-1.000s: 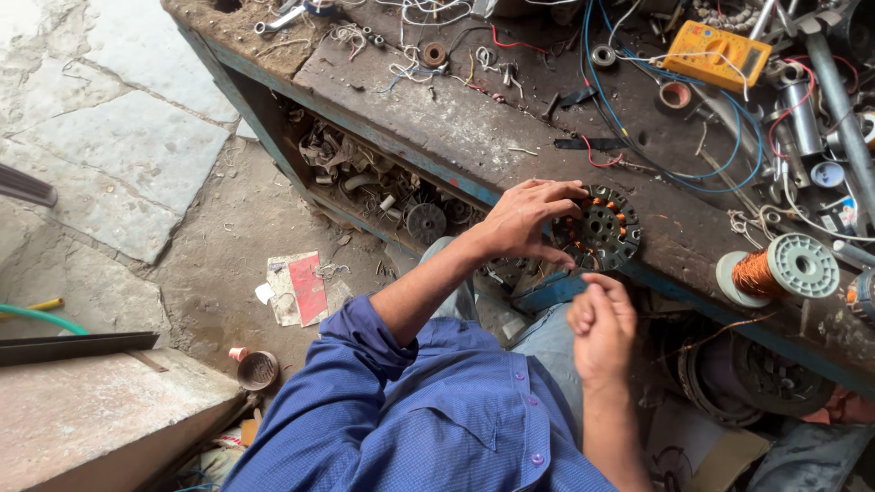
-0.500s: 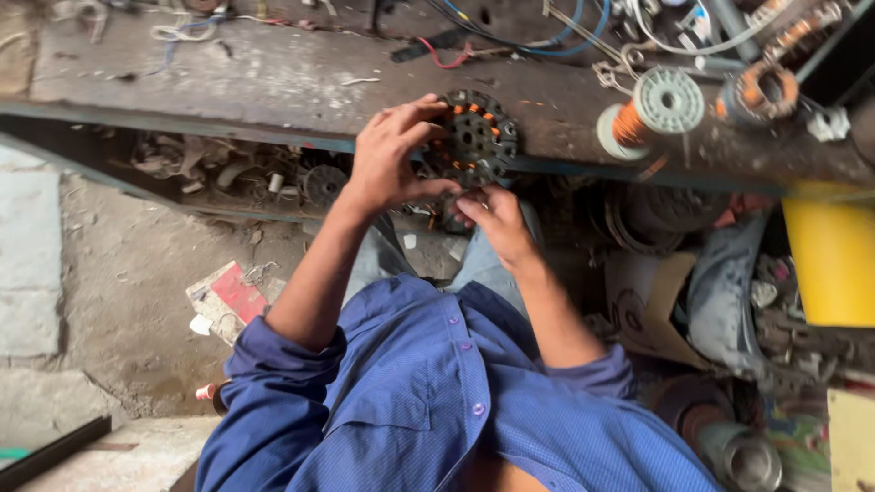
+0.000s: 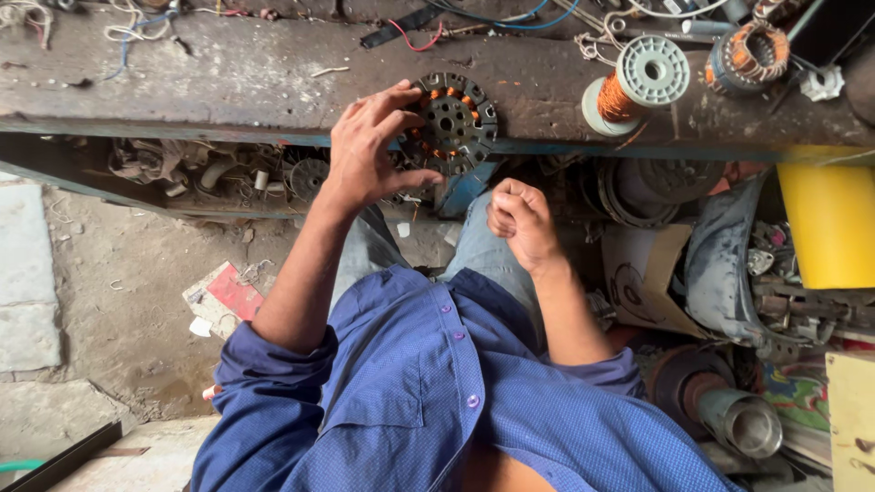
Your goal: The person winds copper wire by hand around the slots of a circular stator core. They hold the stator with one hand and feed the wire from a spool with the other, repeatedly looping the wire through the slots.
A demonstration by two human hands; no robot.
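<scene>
At the near edge of the surface (image 3: 228, 82), your left hand (image 3: 369, 150) pinches the round stator core (image 3: 448, 123), overhanging at 6 o'clock, while your right hand (image 3: 521, 219) is fisted below; loosen and it may drop.

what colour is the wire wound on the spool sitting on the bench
Copper orange, wound on a pale grey-green spool; it shows in the head view, right of the round stator.
</scene>
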